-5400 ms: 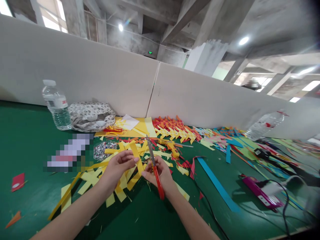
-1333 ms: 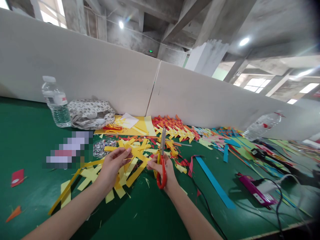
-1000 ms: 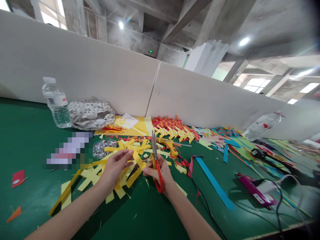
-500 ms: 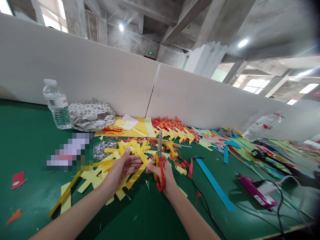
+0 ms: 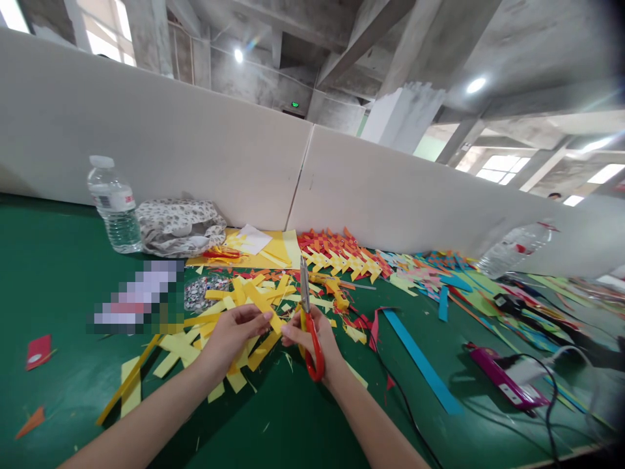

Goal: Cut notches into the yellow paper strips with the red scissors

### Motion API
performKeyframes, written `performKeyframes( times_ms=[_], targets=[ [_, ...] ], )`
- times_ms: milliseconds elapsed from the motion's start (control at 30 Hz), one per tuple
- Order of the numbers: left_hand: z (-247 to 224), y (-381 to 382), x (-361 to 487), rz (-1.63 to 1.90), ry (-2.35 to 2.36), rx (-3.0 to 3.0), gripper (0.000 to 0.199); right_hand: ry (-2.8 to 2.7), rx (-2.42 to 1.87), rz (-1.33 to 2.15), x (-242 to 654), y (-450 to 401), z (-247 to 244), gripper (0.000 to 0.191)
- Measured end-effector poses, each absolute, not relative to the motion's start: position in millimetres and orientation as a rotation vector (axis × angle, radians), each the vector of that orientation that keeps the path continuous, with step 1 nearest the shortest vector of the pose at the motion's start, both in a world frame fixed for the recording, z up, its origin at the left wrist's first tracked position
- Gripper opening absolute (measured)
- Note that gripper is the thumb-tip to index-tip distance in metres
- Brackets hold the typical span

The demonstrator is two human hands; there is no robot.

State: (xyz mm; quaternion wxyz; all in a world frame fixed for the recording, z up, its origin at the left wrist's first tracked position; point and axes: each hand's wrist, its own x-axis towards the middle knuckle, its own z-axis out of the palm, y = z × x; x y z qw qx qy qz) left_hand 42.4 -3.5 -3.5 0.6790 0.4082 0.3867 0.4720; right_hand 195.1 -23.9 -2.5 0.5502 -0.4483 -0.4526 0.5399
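Note:
A yellow paper strip [image 5: 262, 301] slants between my hands above the pile. My left hand [image 5: 233, 339] is closed, thumb and fingers pinching the strip near its lower end. In my right hand [image 5: 323, 335] are scissors with red handles [image 5: 316, 358], blades pointing away from me and together. The thumb and fingertips of that same hand touch the strip's near end. Beneath and around the hands lie loose yellow strips [image 5: 180, 348], pale and deep yellow, overlapping on the green table [image 5: 273, 423].
Woven paper fish shapes [image 5: 336, 257] lie along the white partition [image 5: 205, 143]. At the left stand a water bottle [image 5: 114, 205] and a patterned cloth bag [image 5: 180, 225]. Sequin-like bits [image 5: 202, 291] sit nearby. A blue strip [image 5: 422, 361], a black cable [image 5: 400, 391] and a purple power strip [image 5: 505, 378] are right.
My left fingers, spread beside the strip before, have closed on it. My right hand has moved slightly left, and the scissors have tilted with their tips leftward.

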Motion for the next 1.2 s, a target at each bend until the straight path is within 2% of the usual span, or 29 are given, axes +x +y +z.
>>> performKeyframes(
  times_ms=[233, 500, 833, 1033, 1200],
  targets=[
    [-5, -5, 44, 1.055, 0.860, 0.880, 0.019, -1.113, -1.020, 1.278, 196, -24, -2, 0.040],
    [-3, -5, 44, 1.143, 0.909, 0.774, 0.035, -1.102, -1.014, 1.282, 196, -24, -3, 0.040],
    [-1, -2, 40, 1.155, 0.900, 0.886, 0.026, -1.149, -1.023, 1.150, 199, -22, -6, 0.039],
    [-2, -4, 42, 1.080, 0.873, 0.901, 0.022, -1.210, -1.029, 1.193, 198, -24, -4, 0.042],
    [7, -5, 40, 1.165, 0.928, 0.848, 0.021, -1.234, -1.046, 1.204, 195, -26, -5, 0.041]
  ],
)
